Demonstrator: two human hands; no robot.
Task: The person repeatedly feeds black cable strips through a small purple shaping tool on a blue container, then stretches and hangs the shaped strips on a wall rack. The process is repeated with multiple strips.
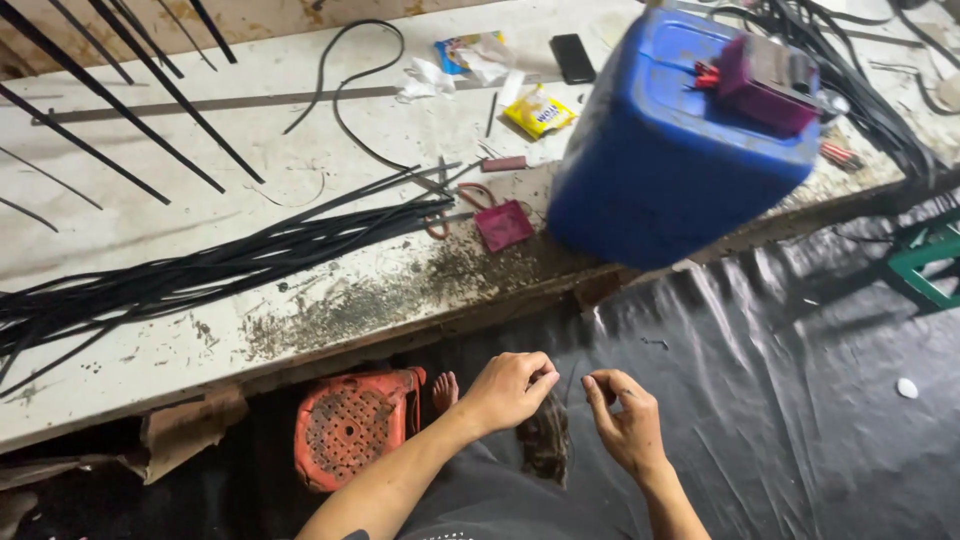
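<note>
- Both hands are working low in the head view, over the person's lap: the left hand is curling its fingers in toward the thumb, the right hand is pinching thumb to forefinger.
- Between them a thin dark strand is just showing; each hand seems to be pinching one end, though it is too fine to be sure.
- Its long axis is running roughly left to right between the fingertips, sagging slightly, pointing at neither the bench nor the stool.
- Judged risk: the strand could be slipping out of either pinch, since the grasp is only fingertip-light, and getting lost against the black sheet.
- Pulling the hands apart too hard could be snapping it.
- A bundle of black strips is lying on the bench beside scissors and a blue can, well apart from the hands.
</note>
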